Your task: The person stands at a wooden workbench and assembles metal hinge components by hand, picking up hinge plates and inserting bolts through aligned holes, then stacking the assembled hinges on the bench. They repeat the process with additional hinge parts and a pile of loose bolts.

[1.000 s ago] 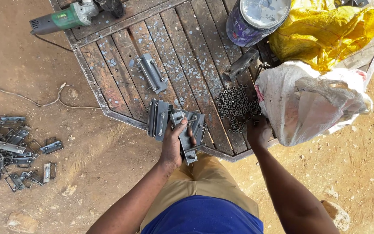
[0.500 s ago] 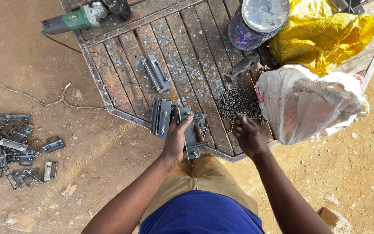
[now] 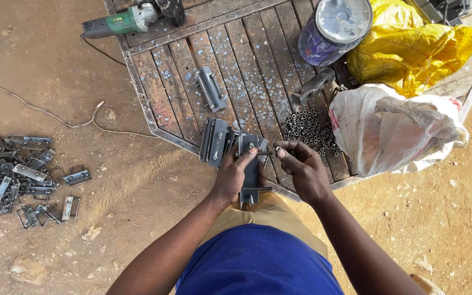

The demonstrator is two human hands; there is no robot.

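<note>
Metal bracket [image 3: 249, 175] under left hand [image 3: 235, 173]; right hand [image 3: 300, 166] pinches small tube [image 3: 265, 153].

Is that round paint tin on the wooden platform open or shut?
Shut: the paint tin stands upright with its grey lid seated flat inside the rim.

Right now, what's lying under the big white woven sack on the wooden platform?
A cluster of short dark metal tubes pokes out from beneath the white woven sack's left edge, resting on the wooden plank platform. How far the tubes continue under the sack is hidden.
</note>
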